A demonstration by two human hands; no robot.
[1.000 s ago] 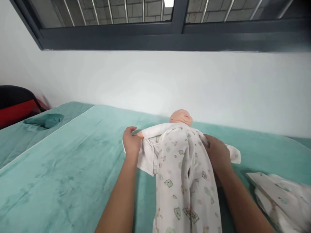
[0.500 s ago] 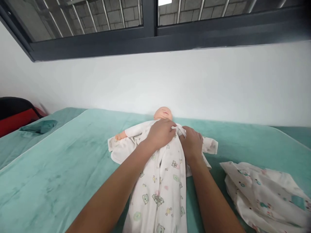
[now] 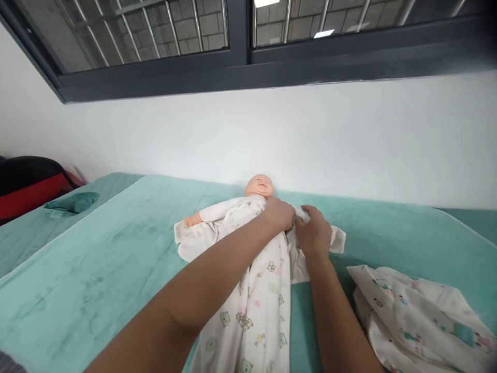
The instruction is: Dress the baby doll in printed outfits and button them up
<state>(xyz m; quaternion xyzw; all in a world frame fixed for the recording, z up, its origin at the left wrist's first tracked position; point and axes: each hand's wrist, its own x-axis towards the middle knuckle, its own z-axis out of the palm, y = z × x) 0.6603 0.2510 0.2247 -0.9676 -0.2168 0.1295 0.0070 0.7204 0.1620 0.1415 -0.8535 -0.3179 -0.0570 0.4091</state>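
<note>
Baby doll: one, lying on its back at the centre of the frame, head toward the wall, face up; bare hand of the doll out to the left of centre, beyond a plain white sleeve.
Printed garment: one, white with small green, pink and yellow figures; lies lengthwise over the doll's body and runs down to the bottom edge of the frame, partly covered by the left forearm.
White under-cloth: spread beneath the doll, one part showing left of centre, another right of centre, where a sleeve end sticks out past the right wrist.
Left hand: on the upper part of the printed garment, just below the doll's chin and to its right; fingers curled, tips hidden; cannot tell whether they grip cloth.
Right hand: just beside the left, at the cloth on the doll's right-of-frame shoulder; fingers bent; cannot tell whether they grip.
Second printed cloth: one, white with teal and pink figures, crumpled, lower right of the frame.
Bed cover: teal, plush, with a pale seam at left.
Red and black item: far left edge.
Wall: white, behind the bed.
Window: dark frame across the top, metal bars and blockwork behind the glass.
</note>
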